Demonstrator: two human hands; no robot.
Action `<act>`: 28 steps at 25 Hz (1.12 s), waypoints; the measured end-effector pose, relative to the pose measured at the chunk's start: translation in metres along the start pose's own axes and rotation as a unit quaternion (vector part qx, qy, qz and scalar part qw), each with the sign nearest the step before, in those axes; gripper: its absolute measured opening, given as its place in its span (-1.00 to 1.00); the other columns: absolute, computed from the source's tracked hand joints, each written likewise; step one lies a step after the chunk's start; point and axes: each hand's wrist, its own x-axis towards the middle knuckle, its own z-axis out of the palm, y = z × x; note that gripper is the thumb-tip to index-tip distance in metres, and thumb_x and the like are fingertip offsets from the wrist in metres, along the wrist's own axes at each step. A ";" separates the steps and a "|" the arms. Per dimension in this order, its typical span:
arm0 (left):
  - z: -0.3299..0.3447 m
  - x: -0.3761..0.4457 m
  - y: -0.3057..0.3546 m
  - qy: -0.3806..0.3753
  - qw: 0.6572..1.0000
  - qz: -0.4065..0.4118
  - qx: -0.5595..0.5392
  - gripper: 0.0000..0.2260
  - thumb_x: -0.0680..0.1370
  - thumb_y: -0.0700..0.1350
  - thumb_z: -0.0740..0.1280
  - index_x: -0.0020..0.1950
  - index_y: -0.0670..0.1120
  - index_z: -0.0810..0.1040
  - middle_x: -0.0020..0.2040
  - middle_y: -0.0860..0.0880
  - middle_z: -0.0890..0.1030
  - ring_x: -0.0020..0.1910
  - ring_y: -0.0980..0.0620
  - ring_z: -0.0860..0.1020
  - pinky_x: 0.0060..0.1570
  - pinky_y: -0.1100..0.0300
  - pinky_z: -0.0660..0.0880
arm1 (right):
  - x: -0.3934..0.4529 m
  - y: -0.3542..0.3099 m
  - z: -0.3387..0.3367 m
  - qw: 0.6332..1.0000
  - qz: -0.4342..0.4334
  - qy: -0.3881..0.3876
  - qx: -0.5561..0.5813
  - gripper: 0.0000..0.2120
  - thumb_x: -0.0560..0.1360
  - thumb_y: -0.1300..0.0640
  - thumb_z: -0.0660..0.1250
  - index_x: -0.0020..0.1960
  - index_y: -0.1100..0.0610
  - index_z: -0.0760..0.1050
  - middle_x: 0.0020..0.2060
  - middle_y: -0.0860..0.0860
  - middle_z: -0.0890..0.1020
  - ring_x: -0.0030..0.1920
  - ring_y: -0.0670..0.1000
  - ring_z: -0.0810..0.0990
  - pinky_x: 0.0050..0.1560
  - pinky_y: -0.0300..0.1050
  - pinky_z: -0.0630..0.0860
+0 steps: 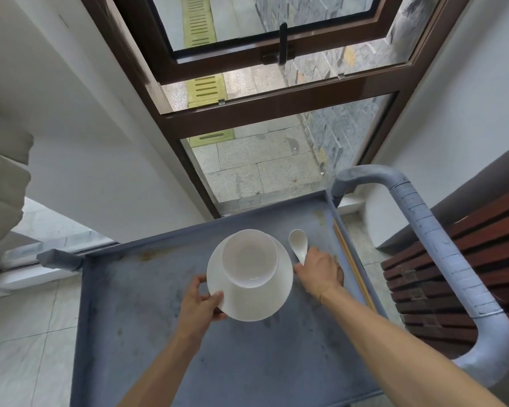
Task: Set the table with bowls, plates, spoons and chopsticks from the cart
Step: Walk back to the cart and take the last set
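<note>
Left hand (199, 301) pinching rim of smooth round white plate (279, 292) carrying glossy bowl (249, 258), above scuffed grey metal cart (147, 333), right hand (321, 270) closed on white ceramic spoon (299, 243), wooden chopsticks (353, 268) along cart's right edge

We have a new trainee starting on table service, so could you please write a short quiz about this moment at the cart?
1. True or false: the white bowl sits on the white plate.
2. Which hand grips the plate's rim? A) left hand B) right hand C) both
3. Fill in: the wooden chopsticks lie along the cart tray's ____ edge, by the handle.

Key:
1. True.
2. A; the right hand closes on the handle of the white ceramic spoon.
3. Right.
</note>
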 end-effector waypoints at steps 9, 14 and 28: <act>-0.005 0.016 0.007 -0.043 0.999 0.014 -0.005 -0.74 0.56 -0.30 0.37 0.16 -0.04 0.46 -0.22 -0.21 0.71 -0.27 -0.09 0.69 -0.32 0.08 0.64 | -0.020 0.028 0.000 0.997 0.064 0.048 0.011 -0.63 0.56 -0.17 0.15 -0.21 0.08 0.47 -0.28 0.06 0.57 -0.30 0.10 0.47 -0.32 -0.14 0.37; -0.011 0.021 0.010 -0.077 0.997 0.021 0.006 -0.73 0.55 -0.30 0.38 0.18 -0.06 0.45 -0.18 -0.26 0.69 -0.24 -0.13 0.69 -0.32 0.09 0.65 | -0.052 0.053 0.008 0.988 0.072 0.136 0.022 -0.66 0.65 -0.06 0.04 -0.04 0.13 0.47 -0.21 0.14 0.67 -0.25 0.18 0.61 -0.34 -0.09 0.38; -0.036 0.030 0.003 -0.120 0.992 0.029 0.024 -0.75 0.55 -0.29 0.38 0.12 0.00 0.47 -0.24 -0.19 0.71 -0.19 -0.14 0.70 -0.30 0.07 0.65 | -0.046 0.064 0.003 0.976 0.163 0.110 -0.089 -0.79 0.61 0.19 0.12 0.17 0.28 0.40 0.03 0.23 0.67 0.04 0.25 0.66 -0.07 0.01 0.54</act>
